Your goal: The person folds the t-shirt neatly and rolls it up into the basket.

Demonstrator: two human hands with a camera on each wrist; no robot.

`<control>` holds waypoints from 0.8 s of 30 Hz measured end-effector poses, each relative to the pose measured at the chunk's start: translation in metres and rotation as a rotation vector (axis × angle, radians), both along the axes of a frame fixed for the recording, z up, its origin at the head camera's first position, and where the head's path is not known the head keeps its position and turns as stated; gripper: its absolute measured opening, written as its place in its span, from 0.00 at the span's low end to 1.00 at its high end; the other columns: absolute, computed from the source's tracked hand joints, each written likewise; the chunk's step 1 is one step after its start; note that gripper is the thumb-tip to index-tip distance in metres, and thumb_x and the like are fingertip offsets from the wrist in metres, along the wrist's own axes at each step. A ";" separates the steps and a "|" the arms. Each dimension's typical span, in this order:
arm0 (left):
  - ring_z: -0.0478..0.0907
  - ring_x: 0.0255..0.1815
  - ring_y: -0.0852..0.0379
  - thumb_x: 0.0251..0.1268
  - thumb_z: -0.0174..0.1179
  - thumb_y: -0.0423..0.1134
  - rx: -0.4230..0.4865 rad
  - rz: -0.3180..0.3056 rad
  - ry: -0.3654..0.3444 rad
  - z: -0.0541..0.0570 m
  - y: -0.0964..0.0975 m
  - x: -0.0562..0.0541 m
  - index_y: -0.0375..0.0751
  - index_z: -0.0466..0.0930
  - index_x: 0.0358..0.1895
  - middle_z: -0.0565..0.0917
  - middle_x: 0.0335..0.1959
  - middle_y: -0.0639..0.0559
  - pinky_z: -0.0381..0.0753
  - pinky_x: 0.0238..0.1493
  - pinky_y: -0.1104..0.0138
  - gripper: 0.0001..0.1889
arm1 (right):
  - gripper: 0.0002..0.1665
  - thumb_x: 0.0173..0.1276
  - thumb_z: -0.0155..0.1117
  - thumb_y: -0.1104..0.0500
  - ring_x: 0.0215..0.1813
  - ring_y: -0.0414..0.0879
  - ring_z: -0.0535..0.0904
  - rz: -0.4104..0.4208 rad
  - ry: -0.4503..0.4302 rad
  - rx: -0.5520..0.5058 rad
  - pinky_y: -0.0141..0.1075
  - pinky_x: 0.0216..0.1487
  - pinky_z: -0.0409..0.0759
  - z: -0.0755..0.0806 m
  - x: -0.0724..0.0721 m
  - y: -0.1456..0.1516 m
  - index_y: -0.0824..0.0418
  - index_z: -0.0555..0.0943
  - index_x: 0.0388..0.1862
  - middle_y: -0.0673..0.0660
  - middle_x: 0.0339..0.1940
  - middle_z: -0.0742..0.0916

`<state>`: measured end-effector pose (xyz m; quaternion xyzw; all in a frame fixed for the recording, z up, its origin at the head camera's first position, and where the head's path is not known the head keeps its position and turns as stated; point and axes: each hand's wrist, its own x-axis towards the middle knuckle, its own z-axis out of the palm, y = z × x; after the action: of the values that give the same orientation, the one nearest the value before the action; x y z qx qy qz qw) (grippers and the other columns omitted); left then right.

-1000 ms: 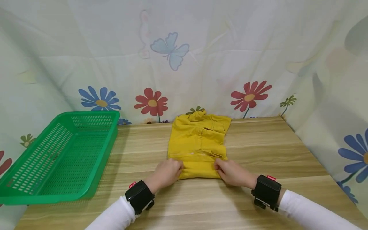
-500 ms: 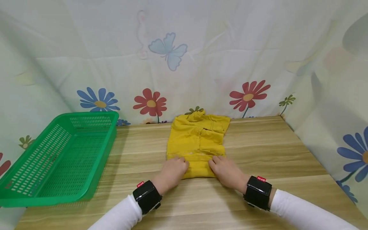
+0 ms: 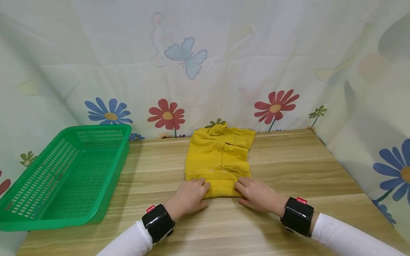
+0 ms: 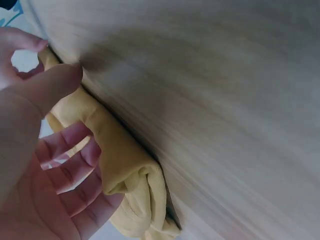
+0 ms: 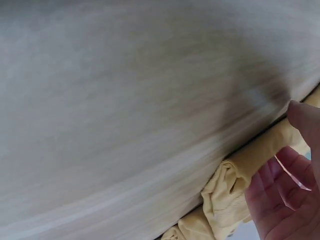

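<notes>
Left hand (image 3: 188, 196) and right hand (image 3: 258, 193), loosely spread on an oblong yellow cloth garment (image 3: 214, 158), should press its near edge evenly.

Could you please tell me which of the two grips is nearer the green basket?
The left grip: it touches the yellow cloth on the side toward the green basket, whereas the right grip touches its opposite side, farther away.

High head view, close wrist views

Green basket (image 3: 112, 179), wooden table (image 3: 288, 163), flowered backdrop (image 3: 224, 78)
</notes>
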<state>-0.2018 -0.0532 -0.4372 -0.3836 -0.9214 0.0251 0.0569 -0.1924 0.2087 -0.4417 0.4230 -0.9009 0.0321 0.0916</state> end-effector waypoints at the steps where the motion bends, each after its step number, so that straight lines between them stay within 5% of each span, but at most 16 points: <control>1: 0.74 0.26 0.57 0.47 0.70 0.55 -0.003 -0.004 -0.002 0.000 0.000 -0.002 0.46 0.76 0.41 0.75 0.31 0.55 0.68 0.19 0.68 0.23 | 0.18 0.58 0.69 0.51 0.33 0.40 0.72 0.008 0.006 0.001 0.35 0.34 0.76 0.000 -0.001 0.000 0.58 0.75 0.41 0.51 0.35 0.75; 9: 0.73 0.25 0.61 0.48 0.70 0.54 0.008 -0.022 0.010 -0.002 -0.002 -0.011 0.47 0.75 0.40 0.74 0.29 0.56 0.70 0.19 0.67 0.21 | 0.15 0.59 0.69 0.56 0.34 0.43 0.74 0.024 0.082 0.006 0.36 0.32 0.77 -0.007 -0.007 -0.001 0.60 0.76 0.41 0.53 0.35 0.77; 17: 0.77 0.26 0.57 0.52 0.68 0.46 0.017 -0.033 0.055 -0.004 -0.001 -0.008 0.44 0.77 0.41 0.77 0.33 0.53 0.73 0.21 0.66 0.16 | 0.07 0.58 0.67 0.62 0.29 0.42 0.75 0.042 0.256 0.012 0.33 0.26 0.77 -0.010 -0.006 -0.006 0.60 0.76 0.32 0.51 0.28 0.79; 24: 0.77 0.24 0.57 0.53 0.66 0.39 0.011 -0.042 0.074 0.000 0.000 -0.005 0.46 0.80 0.34 0.77 0.28 0.55 0.73 0.21 0.66 0.06 | 0.03 0.61 0.65 0.63 0.32 0.42 0.78 0.067 0.171 -0.029 0.34 0.30 0.79 -0.004 -0.004 -0.008 0.58 0.78 0.32 0.50 0.29 0.81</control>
<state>-0.2071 -0.0535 -0.4371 -0.4012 -0.9106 0.0329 0.0936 -0.1960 0.2009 -0.4461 0.4527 -0.8746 0.0119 0.1734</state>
